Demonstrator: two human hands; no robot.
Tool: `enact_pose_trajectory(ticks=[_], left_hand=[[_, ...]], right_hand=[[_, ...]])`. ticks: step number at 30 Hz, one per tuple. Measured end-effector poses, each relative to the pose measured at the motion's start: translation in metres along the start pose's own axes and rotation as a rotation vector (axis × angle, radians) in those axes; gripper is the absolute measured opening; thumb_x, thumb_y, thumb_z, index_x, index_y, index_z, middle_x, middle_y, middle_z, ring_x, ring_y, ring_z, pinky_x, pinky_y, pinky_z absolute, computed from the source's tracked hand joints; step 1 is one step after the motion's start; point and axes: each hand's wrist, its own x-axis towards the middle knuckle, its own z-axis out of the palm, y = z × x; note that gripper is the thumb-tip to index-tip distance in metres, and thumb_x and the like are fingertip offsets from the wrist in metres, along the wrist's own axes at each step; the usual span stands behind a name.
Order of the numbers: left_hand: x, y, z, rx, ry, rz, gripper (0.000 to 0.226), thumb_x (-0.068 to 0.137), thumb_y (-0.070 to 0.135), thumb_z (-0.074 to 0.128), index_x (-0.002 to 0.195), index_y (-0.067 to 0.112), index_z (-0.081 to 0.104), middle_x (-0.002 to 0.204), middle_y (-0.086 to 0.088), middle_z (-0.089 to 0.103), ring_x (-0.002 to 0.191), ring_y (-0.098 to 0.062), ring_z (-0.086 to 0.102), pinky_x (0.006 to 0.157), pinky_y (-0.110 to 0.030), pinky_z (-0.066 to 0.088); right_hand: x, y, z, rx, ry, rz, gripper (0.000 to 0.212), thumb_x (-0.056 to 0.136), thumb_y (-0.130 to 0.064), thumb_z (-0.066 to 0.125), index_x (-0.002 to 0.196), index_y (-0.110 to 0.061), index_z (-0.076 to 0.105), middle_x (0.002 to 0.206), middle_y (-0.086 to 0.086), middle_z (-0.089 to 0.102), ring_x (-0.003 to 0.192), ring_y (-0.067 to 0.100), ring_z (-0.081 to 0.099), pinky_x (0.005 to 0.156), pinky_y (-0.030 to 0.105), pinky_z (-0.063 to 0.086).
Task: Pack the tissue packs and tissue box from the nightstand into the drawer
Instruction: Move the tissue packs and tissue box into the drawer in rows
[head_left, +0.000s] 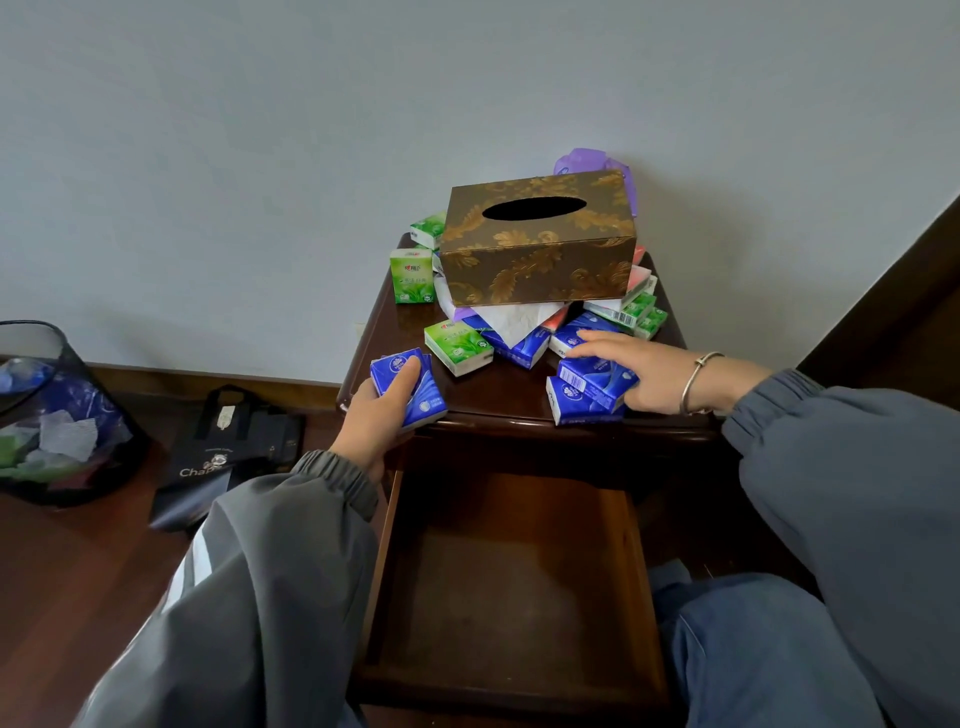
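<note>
Fingers (597, 344) of R hand (655, 375) spread flat on blue packs (589, 387); L hand (376, 415) curled round blue stack (423, 397) — gathering step. Next, prob.: lower stack into drawer (509, 582).

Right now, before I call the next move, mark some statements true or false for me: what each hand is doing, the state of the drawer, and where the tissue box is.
1. The left hand grips blue tissue packs. True.
2. The drawer is shut. False: it is pulled open below the nightstand top.
3. The tissue box lies in the drawer. False: it sits on a pile of packs on the nightstand.
4. The right hand rests on the front-right blue packs. True.
5. A green pack lies on the nightstand. True.
</note>
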Motion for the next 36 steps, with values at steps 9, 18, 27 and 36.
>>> enact_pose_trajectory(ticks=[9, 18, 27, 36], left_hand=[[0.003, -0.003, -0.001, 0.0, -0.003, -0.004, 0.054, 0.085, 0.055, 0.06, 0.119, 0.013, 0.059, 0.099, -0.009, 0.071, 0.081, -0.017, 0.066, 0.082, -0.034, 0.053], [0.007, -0.005, -0.002, -0.014, -0.014, 0.014, 0.055, 0.086, 0.054, 0.06, 0.12, 0.011, 0.059, 0.095, -0.007, 0.071, 0.079, -0.017, 0.066, 0.08, -0.033, 0.053], [0.007, -0.004, -0.003, 0.026, -0.015, 0.016, 0.053, 0.087, 0.054, 0.058, 0.119, 0.012, 0.059, 0.092, -0.005, 0.07, 0.075, -0.013, 0.066, 0.066, -0.025, 0.051], [-0.005, -0.002, -0.001, 0.002, -0.006, 0.043, 0.049, 0.089, 0.051, 0.058, 0.12, 0.013, 0.057, 0.1, -0.006, 0.07, 0.081, -0.014, 0.066, 0.074, -0.027, 0.053]], right_hand=[[0.012, -0.019, 0.01, -0.123, 0.254, 0.26, 0.091, 0.074, -0.057, 0.067, 0.144, -0.014, 0.027, 0.145, 0.008, 0.042, 0.128, 0.027, 0.044, 0.102, 0.042, 0.043], [0.006, -0.011, 0.004, -0.072, 0.127, 0.002, 0.068, 0.076, -0.022, 0.073, 0.136, -0.026, 0.041, 0.139, -0.002, 0.045, 0.127, 0.017, 0.043, 0.092, 0.022, 0.035], [0.022, -0.012, 0.015, -0.268, 0.03, 0.082, 0.075, 0.068, -0.037, 0.079, 0.128, -0.029, 0.034, 0.128, 0.002, 0.053, 0.11, 0.023, 0.054, 0.075, 0.029, 0.044], [0.007, -0.013, 0.028, -0.255, 0.211, 0.088, 0.076, 0.071, -0.043, 0.075, 0.132, -0.022, 0.035, 0.129, 0.005, 0.053, 0.115, 0.024, 0.052, 0.088, 0.035, 0.046]])
